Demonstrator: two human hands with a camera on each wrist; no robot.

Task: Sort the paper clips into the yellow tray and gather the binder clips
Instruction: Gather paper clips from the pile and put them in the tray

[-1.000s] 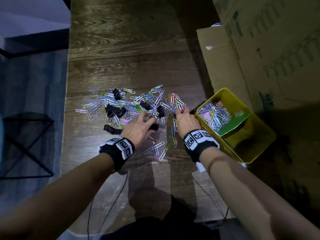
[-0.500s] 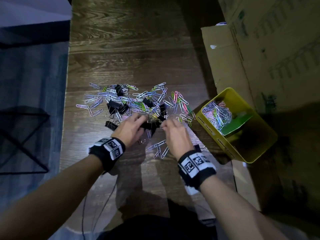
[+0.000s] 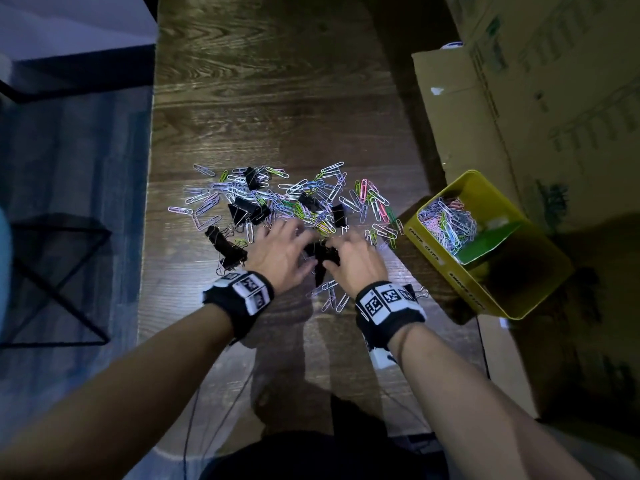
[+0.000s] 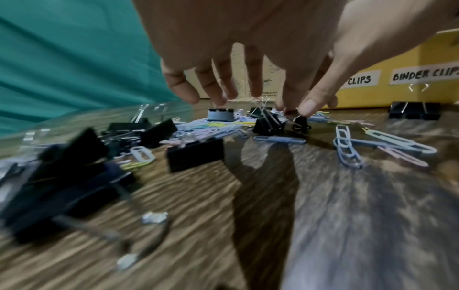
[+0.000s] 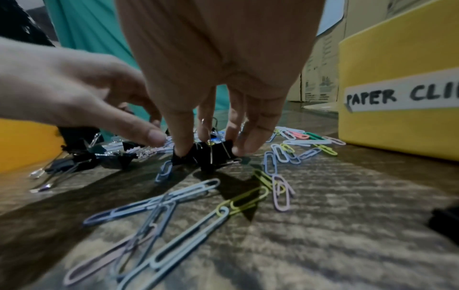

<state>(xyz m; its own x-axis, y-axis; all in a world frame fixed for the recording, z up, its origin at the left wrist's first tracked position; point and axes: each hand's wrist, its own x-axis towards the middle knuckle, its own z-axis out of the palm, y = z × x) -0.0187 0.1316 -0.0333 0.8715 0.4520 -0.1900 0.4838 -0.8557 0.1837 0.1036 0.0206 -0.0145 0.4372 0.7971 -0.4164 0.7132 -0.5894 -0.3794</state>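
Observation:
Coloured paper clips [image 3: 294, 199] lie scattered on the wooden table, mixed with black binder clips [image 3: 249, 211]. My left hand [image 3: 291, 244] and right hand [image 3: 339, 251] meet over a small cluster of binder clips [image 3: 320, 252]. In the right wrist view my right hand [image 5: 213, 149] has thumb and fingers pinching that cluster [image 5: 216, 155]. My left hand [image 4: 236, 98] hangs over the pile with fingers spread and nearly straight, holding nothing. The yellow tray [image 3: 446, 271] stands to the right, paper clips heaped in its far compartment [image 3: 446, 223].
Cardboard boxes [image 3: 519, 116] wall off the right side behind the tray. The table's left edge [image 3: 149, 237] drops to a blue floor with a black wire frame [image 3: 52, 271]. One binder clip [image 4: 414, 113] sits in front of the tray wall [image 4: 372, 98]. Loose paper clips [image 5: 174, 206] lie near my wrists.
My right hand has moved left from the paper clips beside the tray to the binder clips in the middle. It now grips them beside my left hand.

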